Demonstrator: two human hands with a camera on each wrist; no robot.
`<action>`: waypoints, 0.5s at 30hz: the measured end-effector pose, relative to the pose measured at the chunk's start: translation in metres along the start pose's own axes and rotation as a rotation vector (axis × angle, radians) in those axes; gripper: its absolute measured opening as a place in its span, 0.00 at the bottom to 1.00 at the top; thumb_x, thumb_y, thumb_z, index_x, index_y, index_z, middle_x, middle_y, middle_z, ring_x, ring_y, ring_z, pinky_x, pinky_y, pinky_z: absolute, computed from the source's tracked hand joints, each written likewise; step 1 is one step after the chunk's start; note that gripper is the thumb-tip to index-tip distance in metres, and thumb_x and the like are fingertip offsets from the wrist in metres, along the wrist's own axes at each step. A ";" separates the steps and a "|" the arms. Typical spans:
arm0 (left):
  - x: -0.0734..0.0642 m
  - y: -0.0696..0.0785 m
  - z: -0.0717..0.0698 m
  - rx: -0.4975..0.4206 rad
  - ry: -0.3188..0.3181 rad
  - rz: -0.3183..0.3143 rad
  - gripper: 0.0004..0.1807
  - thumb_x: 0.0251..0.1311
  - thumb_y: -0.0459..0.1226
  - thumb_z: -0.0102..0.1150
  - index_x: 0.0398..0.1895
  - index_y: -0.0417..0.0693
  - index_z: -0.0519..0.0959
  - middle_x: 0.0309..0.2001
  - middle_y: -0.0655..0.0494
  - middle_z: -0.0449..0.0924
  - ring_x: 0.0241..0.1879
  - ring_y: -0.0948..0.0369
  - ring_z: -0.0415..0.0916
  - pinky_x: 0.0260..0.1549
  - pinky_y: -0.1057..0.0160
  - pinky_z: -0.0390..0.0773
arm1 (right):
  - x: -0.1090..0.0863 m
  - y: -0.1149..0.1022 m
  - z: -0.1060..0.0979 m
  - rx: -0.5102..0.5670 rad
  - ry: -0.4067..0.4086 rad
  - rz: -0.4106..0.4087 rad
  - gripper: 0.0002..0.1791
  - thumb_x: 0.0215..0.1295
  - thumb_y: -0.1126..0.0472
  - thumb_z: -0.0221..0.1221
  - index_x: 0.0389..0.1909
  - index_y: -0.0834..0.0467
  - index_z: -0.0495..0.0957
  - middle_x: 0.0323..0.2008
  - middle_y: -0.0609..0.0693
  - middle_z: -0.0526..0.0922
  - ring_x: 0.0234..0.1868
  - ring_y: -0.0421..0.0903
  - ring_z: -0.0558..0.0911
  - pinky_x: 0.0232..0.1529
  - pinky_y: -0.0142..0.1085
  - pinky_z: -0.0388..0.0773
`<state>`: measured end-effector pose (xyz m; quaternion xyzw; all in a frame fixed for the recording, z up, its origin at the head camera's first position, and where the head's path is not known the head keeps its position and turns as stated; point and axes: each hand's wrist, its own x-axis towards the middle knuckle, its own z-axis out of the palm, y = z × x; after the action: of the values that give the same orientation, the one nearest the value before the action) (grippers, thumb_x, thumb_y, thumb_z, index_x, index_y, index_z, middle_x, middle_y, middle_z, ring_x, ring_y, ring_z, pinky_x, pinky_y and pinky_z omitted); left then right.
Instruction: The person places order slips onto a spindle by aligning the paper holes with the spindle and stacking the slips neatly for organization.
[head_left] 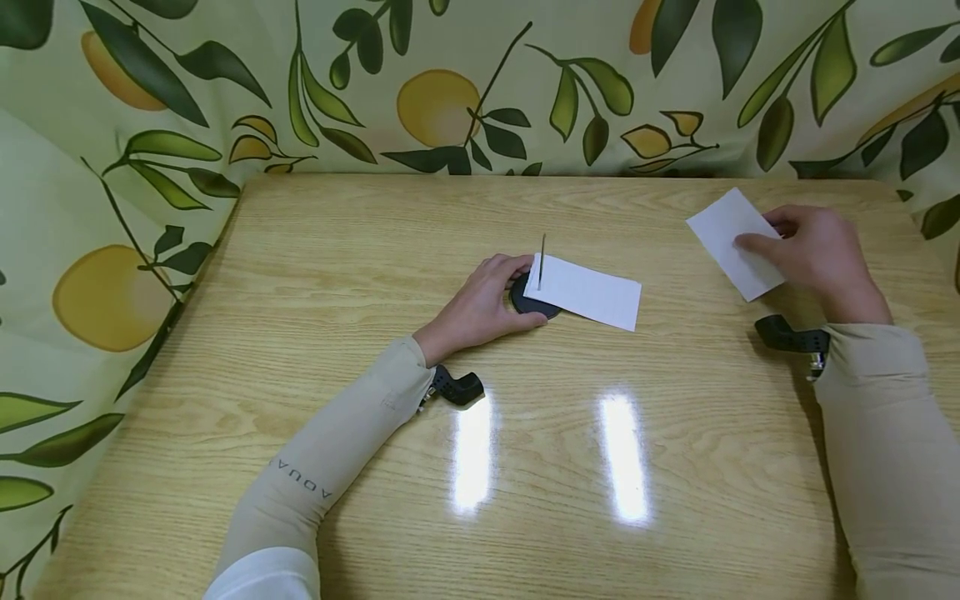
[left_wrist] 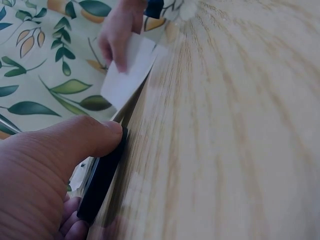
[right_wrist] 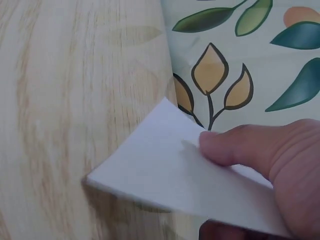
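Observation:
A bill spike has a round black base (head_left: 534, 307) and a thin upright metal pin (head_left: 543, 254). White paper slips (head_left: 592, 292) lie on the base, pierced near their left end by the pin and reaching out to the right. My left hand (head_left: 486, 307) grips the base from the left; in the left wrist view its thumb (left_wrist: 97, 135) presses the rim. Farther right, my right hand (head_left: 825, 254) pinches a white paper (head_left: 727, 237) over the table. The right wrist view has the thumb (right_wrist: 240, 145) on top of this paper (right_wrist: 145, 160), with fingers partly hidden underneath.
A wood-grain table (head_left: 337, 242) lies under both hands, with two bright light reflections near its middle. Leaf-and-fruit patterned cloth (head_left: 570, 92) hangs along its back and left sides. Each wrist wears a small black camera mount (head_left: 459, 387).

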<state>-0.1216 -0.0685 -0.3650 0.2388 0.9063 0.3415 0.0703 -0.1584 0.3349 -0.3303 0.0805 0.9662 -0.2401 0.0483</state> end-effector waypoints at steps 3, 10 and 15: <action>0.000 0.000 0.000 0.000 0.001 0.001 0.47 0.50 0.53 0.71 0.71 0.46 0.64 0.60 0.52 0.72 0.56 0.60 0.70 0.60 0.60 0.70 | -0.001 -0.001 0.000 -0.005 0.057 -0.034 0.34 0.64 0.40 0.57 0.54 0.67 0.77 0.49 0.69 0.78 0.35 0.45 0.71 0.23 0.27 0.64; 0.000 0.000 0.000 -0.006 -0.003 0.002 0.47 0.49 0.53 0.72 0.71 0.46 0.63 0.61 0.52 0.71 0.57 0.60 0.69 0.61 0.61 0.70 | -0.003 -0.006 0.000 0.019 0.116 -0.076 0.30 0.64 0.38 0.56 0.44 0.64 0.81 0.23 0.47 0.79 0.25 0.34 0.66 0.23 0.30 0.63; 0.000 0.000 0.000 -0.007 -0.004 0.004 0.47 0.49 0.53 0.72 0.71 0.46 0.63 0.61 0.52 0.71 0.57 0.60 0.70 0.61 0.61 0.70 | -0.006 -0.011 0.001 0.036 0.125 -0.099 0.30 0.65 0.37 0.53 0.37 0.63 0.80 0.13 0.37 0.68 0.21 0.38 0.65 0.22 0.34 0.61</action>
<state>-0.1216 -0.0687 -0.3653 0.2410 0.9044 0.3445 0.0722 -0.1540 0.3244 -0.3250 0.0481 0.9657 -0.2539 -0.0253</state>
